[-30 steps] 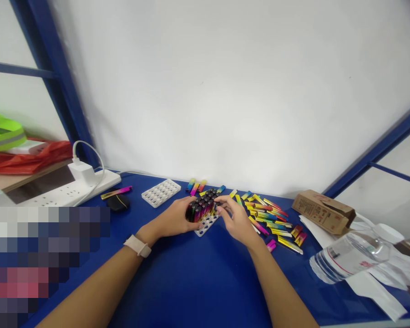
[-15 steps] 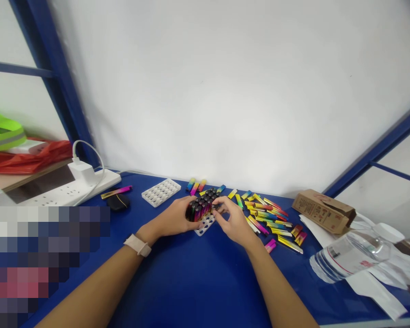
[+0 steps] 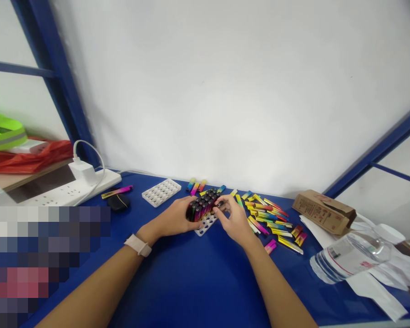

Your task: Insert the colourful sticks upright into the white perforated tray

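A cluster of shiny rainbow tubes with black ends (image 3: 202, 205) stands upright in a white perforated tray (image 3: 203, 228). My left hand (image 3: 179, 216) is wrapped round the left side of the cluster, its thumb on the near edge of the tray. At the right side of the cluster, my right hand (image 3: 233, 217) pinches one black-ended tube (image 3: 220, 204) between thumb and fingers. Most of that tube is hidden by the hand. Just beyond my right hand lie several loose, shiny multicoloured tubes (image 3: 264, 214).
On the blue table (image 3: 198, 282), another white perforated tray (image 3: 161, 192) lies left of my hands. Further left are a black pouch-like object (image 3: 118, 203), a pink-yellow tube (image 3: 117, 192) and a power strip (image 3: 59, 193). A cardboard box (image 3: 324, 212) and water bottle (image 3: 350, 255) occupy the right.
My right hand has shifted slightly right and up with the tube it pinches, a little away from the cluster. My left hand stays in place.
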`<state>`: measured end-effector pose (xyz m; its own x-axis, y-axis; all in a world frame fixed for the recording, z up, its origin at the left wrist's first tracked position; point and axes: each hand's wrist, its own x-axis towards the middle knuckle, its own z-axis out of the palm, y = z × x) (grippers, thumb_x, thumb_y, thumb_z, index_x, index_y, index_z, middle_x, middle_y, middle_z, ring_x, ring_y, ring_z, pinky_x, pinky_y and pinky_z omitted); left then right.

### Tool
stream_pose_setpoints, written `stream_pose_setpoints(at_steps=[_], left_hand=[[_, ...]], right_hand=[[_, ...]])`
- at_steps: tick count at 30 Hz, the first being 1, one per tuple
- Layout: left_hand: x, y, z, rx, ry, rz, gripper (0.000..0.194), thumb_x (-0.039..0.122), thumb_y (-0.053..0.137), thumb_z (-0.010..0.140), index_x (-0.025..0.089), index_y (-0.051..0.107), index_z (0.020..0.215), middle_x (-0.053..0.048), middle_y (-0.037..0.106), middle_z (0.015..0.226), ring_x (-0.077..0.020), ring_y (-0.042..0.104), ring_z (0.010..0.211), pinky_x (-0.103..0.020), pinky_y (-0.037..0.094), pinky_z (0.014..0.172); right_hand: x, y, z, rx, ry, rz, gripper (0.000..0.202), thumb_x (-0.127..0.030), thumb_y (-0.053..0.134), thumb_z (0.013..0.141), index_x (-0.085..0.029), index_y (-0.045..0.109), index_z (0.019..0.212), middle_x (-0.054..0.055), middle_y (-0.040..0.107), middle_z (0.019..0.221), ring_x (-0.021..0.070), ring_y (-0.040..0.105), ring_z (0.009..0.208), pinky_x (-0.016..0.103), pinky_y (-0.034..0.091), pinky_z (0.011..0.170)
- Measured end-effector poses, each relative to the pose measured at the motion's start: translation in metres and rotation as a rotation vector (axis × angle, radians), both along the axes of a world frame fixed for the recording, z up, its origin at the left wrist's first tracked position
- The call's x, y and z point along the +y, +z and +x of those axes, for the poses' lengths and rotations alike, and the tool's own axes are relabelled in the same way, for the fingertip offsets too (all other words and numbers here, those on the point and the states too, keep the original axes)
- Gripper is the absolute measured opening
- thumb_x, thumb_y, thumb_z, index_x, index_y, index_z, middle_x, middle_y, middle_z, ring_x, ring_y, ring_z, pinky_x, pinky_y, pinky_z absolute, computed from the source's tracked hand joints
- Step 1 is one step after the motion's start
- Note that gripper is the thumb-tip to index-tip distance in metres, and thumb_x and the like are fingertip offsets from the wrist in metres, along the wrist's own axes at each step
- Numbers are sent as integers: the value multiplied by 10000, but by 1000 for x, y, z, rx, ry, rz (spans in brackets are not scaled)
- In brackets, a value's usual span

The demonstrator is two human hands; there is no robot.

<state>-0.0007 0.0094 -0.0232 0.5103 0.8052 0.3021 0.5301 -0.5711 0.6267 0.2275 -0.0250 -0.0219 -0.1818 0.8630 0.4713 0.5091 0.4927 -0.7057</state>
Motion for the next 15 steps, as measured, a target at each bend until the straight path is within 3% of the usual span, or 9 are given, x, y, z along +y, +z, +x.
stream_pose_setpoints(at_steps=[10, 15], left_hand=[[0, -1, 0, -20, 12, -6, 637, 480, 813, 680, 221, 622, 1229, -78, 705, 1150, -295, 670, 1015, -395, 530, 892], [0, 0, 1, -22, 2, -4, 627, 467, 814, 683, 217, 625, 1226, -74, 705, 1151, -289, 673, 1015, -387, 533, 885]], right_hand=[[2, 2, 3, -158, -48, 164, 254, -267, 519, 976, -209, 609, 1206, 100, 658, 1062, 206, 661, 847, 377, 552, 857], [2, -3, 1, -74, -74, 139, 365, -274, 552, 955, -205, 537, 1313, 86, 651, 1047, 181, 672, 803, 359, 562, 853]])
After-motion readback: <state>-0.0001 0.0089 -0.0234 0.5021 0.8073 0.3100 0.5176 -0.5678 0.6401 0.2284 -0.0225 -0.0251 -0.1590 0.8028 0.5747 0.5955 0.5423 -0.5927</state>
